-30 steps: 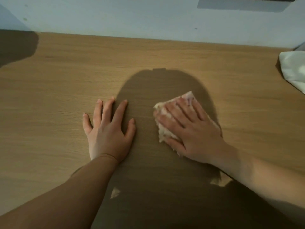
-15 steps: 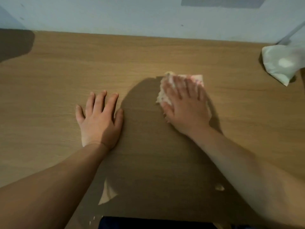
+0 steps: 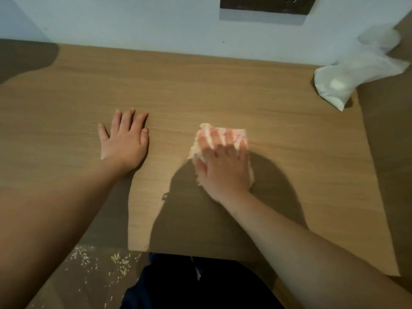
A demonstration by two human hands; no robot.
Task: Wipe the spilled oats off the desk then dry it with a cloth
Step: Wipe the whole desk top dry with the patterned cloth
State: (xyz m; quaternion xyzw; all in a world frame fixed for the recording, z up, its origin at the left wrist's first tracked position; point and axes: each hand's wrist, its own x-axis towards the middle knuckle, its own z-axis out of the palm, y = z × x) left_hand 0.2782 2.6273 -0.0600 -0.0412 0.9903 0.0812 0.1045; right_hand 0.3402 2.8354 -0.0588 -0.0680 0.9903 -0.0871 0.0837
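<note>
My right hand [image 3: 224, 161] lies flat, fingers straight, on a pale pinkish cloth [image 3: 242, 133] in the middle of the wooden desk [image 3: 200, 90]; the cloth shows only at its edges around the hand. My left hand [image 3: 124, 139] rests palm down on the bare desk to the left of the cloth, fingers spread, holding nothing. No oats show on the desk top. Scattered oats [image 3: 100, 262] lie on the floor below the desk's front edge, left of my legs.
A crumpled white bag or tissue [image 3: 347, 79] lies at the desk's far right corner. The wall [image 3: 133, 21] runs along the back edge. The desk's right edge sits close to the white bag. My dark-clothed legs [image 3: 200, 284] are under the front edge.
My right hand slid the cloth away from me toward the wall and then back a little toward me and to the right. The camera tilted, bringing the floor with the oats into view. The left hand stayed planted.
</note>
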